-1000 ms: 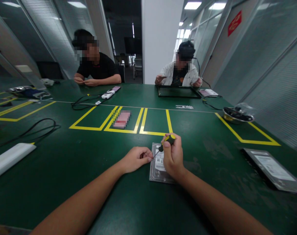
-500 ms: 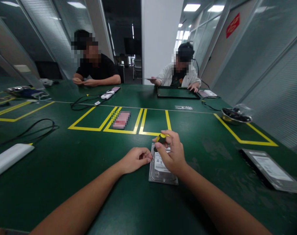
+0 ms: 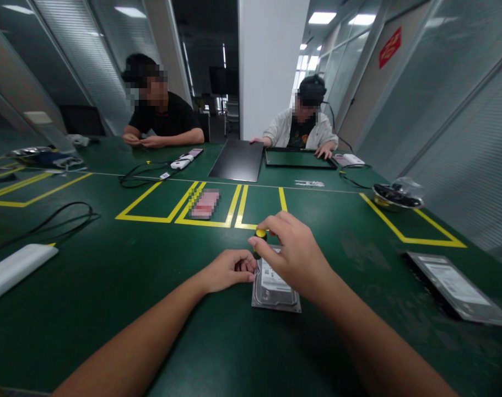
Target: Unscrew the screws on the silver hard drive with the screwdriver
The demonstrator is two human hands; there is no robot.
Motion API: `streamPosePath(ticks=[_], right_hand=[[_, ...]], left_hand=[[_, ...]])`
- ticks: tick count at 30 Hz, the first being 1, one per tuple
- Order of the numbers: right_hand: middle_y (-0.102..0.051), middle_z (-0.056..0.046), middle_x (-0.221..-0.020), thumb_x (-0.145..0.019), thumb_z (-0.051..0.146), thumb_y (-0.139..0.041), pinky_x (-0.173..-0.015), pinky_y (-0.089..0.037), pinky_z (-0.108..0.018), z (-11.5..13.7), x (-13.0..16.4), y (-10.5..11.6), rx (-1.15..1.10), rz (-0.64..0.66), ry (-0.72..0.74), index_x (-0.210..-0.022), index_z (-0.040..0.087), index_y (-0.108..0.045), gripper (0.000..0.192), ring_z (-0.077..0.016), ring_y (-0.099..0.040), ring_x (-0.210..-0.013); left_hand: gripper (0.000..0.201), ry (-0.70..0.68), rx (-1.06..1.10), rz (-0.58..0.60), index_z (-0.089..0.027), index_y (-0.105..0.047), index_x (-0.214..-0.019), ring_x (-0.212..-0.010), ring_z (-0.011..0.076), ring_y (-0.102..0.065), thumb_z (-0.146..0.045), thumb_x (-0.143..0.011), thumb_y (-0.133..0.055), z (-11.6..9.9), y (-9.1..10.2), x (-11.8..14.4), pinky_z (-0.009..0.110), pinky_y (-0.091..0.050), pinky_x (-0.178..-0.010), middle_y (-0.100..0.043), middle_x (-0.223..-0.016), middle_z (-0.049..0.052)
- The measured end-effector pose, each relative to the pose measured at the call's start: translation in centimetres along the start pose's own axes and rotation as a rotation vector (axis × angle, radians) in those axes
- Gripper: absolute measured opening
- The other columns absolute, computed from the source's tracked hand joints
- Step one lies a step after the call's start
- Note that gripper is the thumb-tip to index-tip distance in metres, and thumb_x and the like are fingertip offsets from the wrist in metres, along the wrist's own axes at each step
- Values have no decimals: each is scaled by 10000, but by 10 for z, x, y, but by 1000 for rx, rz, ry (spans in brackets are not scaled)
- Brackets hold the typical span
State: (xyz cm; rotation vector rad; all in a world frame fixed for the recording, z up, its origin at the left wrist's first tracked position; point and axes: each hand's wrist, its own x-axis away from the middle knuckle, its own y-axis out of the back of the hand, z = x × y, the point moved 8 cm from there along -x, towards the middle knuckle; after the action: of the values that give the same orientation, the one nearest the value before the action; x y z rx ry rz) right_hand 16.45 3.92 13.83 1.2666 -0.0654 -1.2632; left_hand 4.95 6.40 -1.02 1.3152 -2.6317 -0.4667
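- both forearms are showing bare, no sleeves reaching into view
- left hand [image 3: 228, 270] is wearing no glove, ring or watch
- right hand [image 3: 294, 256] is going bare too, wrist uncovered

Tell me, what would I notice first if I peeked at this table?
Probably the two hands in the middle: the right hand pinches a yellow-topped screwdriver upright over a silver hard drive, and the left hand rests at the drive's left edge. Bright yellow tape boxes mark the green table just behind.

Green table [image 3: 110, 286], glass partitions [image 3: 441, 110]
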Motion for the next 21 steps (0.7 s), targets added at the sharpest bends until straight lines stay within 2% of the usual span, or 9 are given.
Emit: streamPosePath(ticks=[5,8,12,16,21], right_hand=[[-563,-39,-814,-874,271,-638,-630,-336,-274,5,-10,6,130,190,-80,-860,164,-632,108,-147,-495,-708],[-595,-47,-864,-882,189,-607,-685,-357,-274,10,-10,9,137,264,-92,-948,143,-647,90,-148,-519,-761],[-630,-33,-899,-854,133,-628,-664,-359,-255,9,-8,16,73,244,-95,-1086,132,-619,232,-125,-528,-721],[-625,-15,-826,-841,77,-609,-630,-349,-237,7,-8,17,18,251,-74,-986,130,-634,156,-112,-528,-697],[-603,-16,-859,-847,131,-676,-657,-364,-223,12,-10,16,-51,228,-11,-896,144,-656,55,-108,-523,-750]], left_hand=[[193,6,-13,-3,-134,-620,-861,-666,114,-493,-270,-787,-734,2,0,-1,210,-366,-608,-560,-729,-29],[184,23,-4,-2,-133,-623,-855,-659,111,-495,-256,-780,-738,3,0,-1,208,-363,-602,-567,-720,-31],[176,51,16,-8,-128,-628,-855,-651,114,-501,-229,-766,-742,2,0,-1,210,-370,-593,-577,-711,-29],[170,63,33,-12,-127,-627,-852,-657,115,-509,-218,-762,-740,1,0,-1,214,-381,-604,-589,-717,-23],[185,27,29,-25,-133,-592,-753,-645,109,-486,-234,-754,-748,3,1,-1,213,-364,-598,-562,-695,-32]])
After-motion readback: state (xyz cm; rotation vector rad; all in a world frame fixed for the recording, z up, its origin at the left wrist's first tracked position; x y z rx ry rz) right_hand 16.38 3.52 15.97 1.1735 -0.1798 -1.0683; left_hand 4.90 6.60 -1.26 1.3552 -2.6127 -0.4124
